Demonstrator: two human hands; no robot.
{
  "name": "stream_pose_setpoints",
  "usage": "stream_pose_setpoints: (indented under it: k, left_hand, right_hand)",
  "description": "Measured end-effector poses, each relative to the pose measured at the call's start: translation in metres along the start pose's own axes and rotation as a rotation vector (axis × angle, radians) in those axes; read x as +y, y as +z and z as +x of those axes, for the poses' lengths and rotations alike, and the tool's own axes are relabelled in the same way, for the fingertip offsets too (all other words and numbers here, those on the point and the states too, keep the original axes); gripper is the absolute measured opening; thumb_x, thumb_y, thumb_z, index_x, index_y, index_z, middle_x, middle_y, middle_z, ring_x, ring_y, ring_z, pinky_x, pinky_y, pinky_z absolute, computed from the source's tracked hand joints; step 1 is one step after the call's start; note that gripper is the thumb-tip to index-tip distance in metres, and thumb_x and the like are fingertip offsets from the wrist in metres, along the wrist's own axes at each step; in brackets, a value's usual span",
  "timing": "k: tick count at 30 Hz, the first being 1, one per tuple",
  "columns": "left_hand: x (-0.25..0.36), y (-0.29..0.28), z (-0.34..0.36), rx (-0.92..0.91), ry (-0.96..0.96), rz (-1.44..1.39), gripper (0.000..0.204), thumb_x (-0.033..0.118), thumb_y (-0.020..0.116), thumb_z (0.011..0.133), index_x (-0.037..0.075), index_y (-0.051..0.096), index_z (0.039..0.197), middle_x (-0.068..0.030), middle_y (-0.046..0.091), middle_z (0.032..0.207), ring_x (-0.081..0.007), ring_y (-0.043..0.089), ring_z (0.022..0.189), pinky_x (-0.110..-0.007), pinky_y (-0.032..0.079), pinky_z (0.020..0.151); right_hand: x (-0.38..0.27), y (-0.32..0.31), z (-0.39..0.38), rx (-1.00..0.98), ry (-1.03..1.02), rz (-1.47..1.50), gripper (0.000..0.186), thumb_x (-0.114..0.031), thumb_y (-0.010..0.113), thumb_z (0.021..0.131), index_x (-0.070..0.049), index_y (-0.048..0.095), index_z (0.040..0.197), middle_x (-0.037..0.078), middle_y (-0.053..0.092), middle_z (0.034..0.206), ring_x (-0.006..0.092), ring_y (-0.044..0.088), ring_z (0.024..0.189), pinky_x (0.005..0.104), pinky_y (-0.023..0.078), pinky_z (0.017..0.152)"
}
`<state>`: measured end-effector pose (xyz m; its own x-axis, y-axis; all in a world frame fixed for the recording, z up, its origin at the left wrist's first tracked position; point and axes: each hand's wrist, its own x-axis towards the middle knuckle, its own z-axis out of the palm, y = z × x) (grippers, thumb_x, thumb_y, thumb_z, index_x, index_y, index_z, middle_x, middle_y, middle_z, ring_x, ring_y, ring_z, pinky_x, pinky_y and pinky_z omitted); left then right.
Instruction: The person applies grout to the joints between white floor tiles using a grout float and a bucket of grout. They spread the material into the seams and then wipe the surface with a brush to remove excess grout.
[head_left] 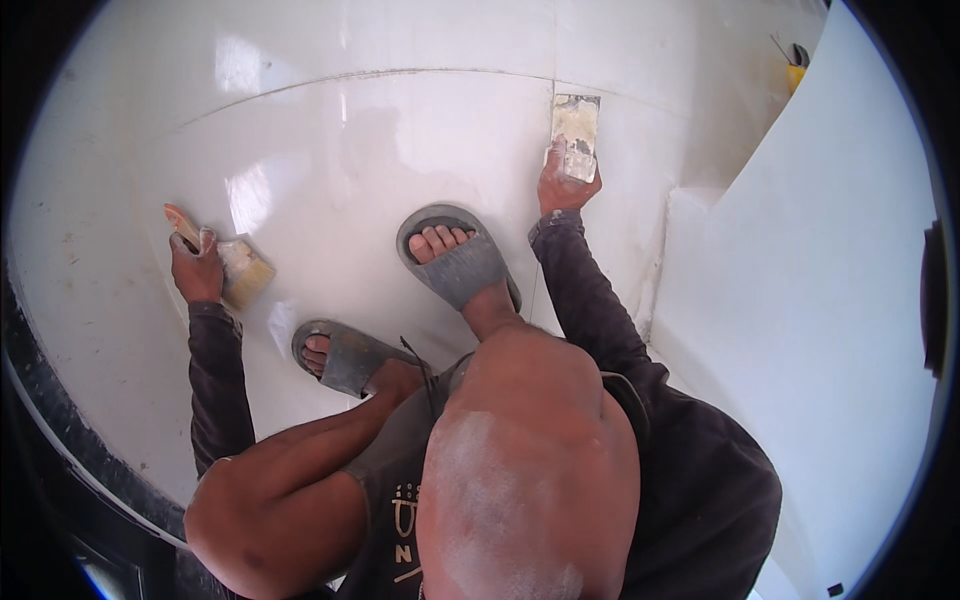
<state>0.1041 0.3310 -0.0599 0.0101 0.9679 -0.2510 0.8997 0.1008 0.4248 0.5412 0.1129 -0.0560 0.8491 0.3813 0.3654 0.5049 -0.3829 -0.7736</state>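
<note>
While the pale-smeared block (577,118) sat at the white floor's (350,250) straight seam, the right hand (568,188) clasped it, and the left hand (198,266) closed around a brush (245,270). Farther out, the curved seam (400,72) showed dark, suggesting unfinished work.

pale printed lettering (405,525) stood on the dark clothing (383,548) between the person's knees, small characters above larger ones.

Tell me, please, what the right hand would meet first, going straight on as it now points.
The block in the right hand would likely reach the thin dark seam across the white surface first. Beyond it nothing raised shows, though depth is hard to judge.
</note>
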Motion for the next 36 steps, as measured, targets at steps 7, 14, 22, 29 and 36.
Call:
stream_pose_setpoints:
  k: [7,14,22,29,36]
  left_hand:
    - [0.002,0.0,-0.002,0.042,0.009,0.05,0.042,0.028,0.062,0.081,-0.003,0.05,0.106,-0.0225,0.062,0.096,-0.0384,0.06,0.09,-0.039,0.045,0.081]
    - [0.002,-0.002,-0.002,0.009,-0.004,-0.054,0.041,0.028,0.062,0.081,-0.003,0.05,0.105,-0.0223,0.062,0.095,-0.0367,0.061,0.089,-0.04,0.046,0.08]
    - [0.004,-0.001,-0.003,0.049,0.022,0.01,0.039,0.027,0.062,0.081,-0.002,0.05,0.104,-0.021,0.063,0.091,-0.0362,0.062,0.085,-0.039,0.046,0.077]
    - [0.005,-0.001,-0.002,0.051,0.011,-0.029,0.039,0.027,0.062,0.081,-0.002,0.05,0.105,-0.0211,0.062,0.093,-0.0369,0.061,0.087,-0.04,0.046,0.079]
    - [0.003,0.001,-0.003,0.034,0.009,0.024,0.039,0.027,0.062,0.081,-0.002,0.05,0.105,-0.0217,0.062,0.094,-0.0381,0.06,0.089,-0.04,0.046,0.079]
  right_hand:
    - [0.002,0.007,0.005,-0.033,0.139,0.048,0.012,-0.006,0.065,0.079,0.003,0.058,0.084,0.006,0.062,0.073,0.0135,0.06,0.065,0.0264,0.048,0.059]
    - [0.008,0.007,0.0,0.009,0.132,0.122,0.012,-0.006,0.064,0.078,0.003,0.056,0.082,0.008,0.061,0.073,0.0149,0.059,0.063,0.0273,0.048,0.059]
    - [0.01,0.022,0.004,0.093,0.17,0.08,0.015,-0.009,0.063,0.078,0.002,0.054,0.077,0.008,0.06,0.068,0.0159,0.058,0.06,0.0283,0.048,0.058]
    - [0.003,0.02,0.007,0.065,0.155,0.07,0.013,-0.008,0.063,0.078,0.002,0.056,0.078,0.008,0.06,0.067,0.0155,0.059,0.061,0.0287,0.048,0.058]
    - [0.003,0.012,0.007,0.094,0.101,-0.05,0.014,-0.01,0.064,0.077,0.001,0.056,0.078,0.009,0.059,0.065,0.0174,0.059,0.058,0.0299,0.048,0.058]
